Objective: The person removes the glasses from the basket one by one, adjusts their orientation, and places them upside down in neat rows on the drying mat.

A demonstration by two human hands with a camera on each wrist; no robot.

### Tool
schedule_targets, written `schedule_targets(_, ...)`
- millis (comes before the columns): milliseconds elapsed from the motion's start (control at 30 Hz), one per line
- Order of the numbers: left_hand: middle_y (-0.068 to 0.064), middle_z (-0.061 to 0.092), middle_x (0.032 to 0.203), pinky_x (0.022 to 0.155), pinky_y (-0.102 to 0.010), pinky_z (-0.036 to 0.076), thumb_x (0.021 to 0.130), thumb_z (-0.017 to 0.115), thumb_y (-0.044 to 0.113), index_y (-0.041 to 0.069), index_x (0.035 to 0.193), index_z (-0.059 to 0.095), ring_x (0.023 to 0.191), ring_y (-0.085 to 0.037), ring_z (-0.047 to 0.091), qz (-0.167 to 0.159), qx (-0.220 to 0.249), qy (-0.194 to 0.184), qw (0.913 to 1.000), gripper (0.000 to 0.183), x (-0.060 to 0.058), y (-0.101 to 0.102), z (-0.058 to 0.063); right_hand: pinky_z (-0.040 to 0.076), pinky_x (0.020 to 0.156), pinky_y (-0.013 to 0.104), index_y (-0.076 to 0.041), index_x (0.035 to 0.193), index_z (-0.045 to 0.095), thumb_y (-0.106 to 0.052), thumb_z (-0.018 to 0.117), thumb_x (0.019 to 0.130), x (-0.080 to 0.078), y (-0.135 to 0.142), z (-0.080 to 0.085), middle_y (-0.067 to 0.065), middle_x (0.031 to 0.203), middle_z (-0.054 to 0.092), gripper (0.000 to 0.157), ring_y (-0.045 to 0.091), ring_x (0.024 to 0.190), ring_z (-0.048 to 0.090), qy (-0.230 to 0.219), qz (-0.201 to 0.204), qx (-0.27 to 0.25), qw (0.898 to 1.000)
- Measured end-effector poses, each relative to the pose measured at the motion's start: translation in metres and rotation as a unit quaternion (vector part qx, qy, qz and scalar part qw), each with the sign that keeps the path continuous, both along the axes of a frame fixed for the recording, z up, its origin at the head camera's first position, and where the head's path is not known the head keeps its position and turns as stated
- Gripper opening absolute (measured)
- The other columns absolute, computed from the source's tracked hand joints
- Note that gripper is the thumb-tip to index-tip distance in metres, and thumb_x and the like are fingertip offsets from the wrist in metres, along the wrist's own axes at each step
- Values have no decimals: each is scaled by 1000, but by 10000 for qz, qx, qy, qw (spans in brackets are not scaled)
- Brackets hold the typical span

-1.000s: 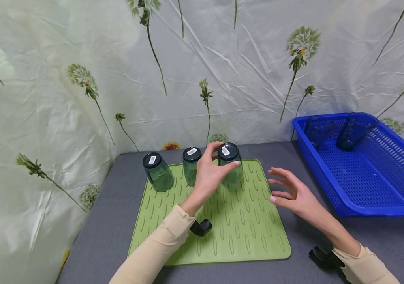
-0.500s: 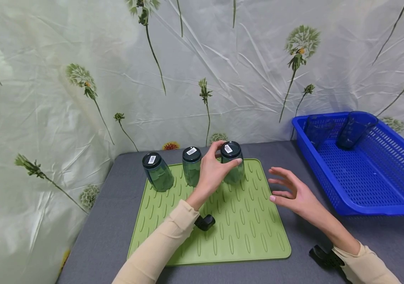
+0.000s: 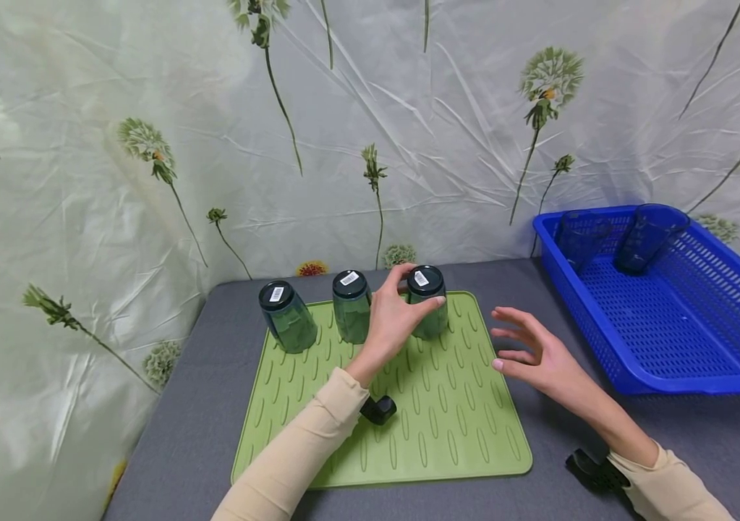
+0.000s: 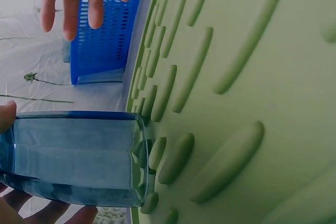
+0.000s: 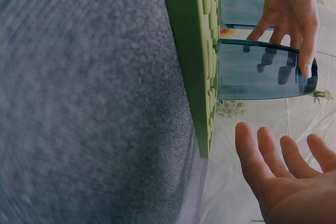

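My left hand [image 3: 390,320] grips a dark tinted drinking glass [image 3: 431,327] near its base, thumb on the near side and fingers behind. Turned upside down, the glass has a white barcode label facing up, and its rim meets the ribbed green mat [image 3: 448,449] in the left wrist view [image 4: 79,156]. Two like glasses stand inverted to its left, the middle glass [image 3: 350,312] and the far-left glass [image 3: 290,325]. Right of the mat, my right hand [image 3: 542,362] hovers with fingers spread and loosely bent, holding nothing.
A blue plastic basket [image 3: 689,385] stands at the right, with one glass [image 3: 646,242] leaning in its back corner and another [image 3: 581,242] showing beside it. Grey cloth [image 3: 181,420] covers the table, and a flower-print sheet [image 3: 317,195] hangs behind it.
My left hand has shifted the held glass slightly right, then lowered it so that its rim meets the mat. The right hand has hardly moved.
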State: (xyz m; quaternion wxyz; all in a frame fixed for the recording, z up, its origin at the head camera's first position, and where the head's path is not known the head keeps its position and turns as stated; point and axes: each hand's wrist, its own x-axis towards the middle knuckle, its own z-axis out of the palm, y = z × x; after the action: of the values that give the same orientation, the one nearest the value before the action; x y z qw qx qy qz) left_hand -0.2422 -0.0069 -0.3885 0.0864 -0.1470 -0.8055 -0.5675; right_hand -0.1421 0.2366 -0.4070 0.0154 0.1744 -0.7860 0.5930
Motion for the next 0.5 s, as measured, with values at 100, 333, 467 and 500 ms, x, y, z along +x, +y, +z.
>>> schedule_targets(100,11,65,113,86,-40,50,76,85,32,28,129,57,108,-18,61,-56,5,10,10000,60,0,1,-1,51,95,34,-16,151,33,-3,69,91,0,0,-1,9,153,35,72,32,133,42,31,-5,61,10000)
schedule_targets(333,11,63,118,86,-38,51,77,85,32,29,131,56,110,-16,61,-120,-89,-37,9999,62,-1,1,-1,51,96,33,-17,151,33,-3,69,91,0,1,0,8,153,35,71,29,133,42,26,-16,75,10000)
schedule_targets(467,9,61,123,88,-39,51,77,85,33,27,134,54,112,-18,60,-176,-150,-69,9997,65,-2,1,-1,51,95,33,-17,151,33,-3,69,91,0,2,1,7,153,35,71,26,132,43,18,-28,78,10000)
schedule_targets(500,8,61,124,88,-39,51,77,85,33,26,135,54,113,-18,60,-196,-149,-75,9997,66,-3,1,-2,51,96,33,-17,151,33,-3,69,91,0,2,1,8,153,35,71,27,132,43,16,-28,74,10000)
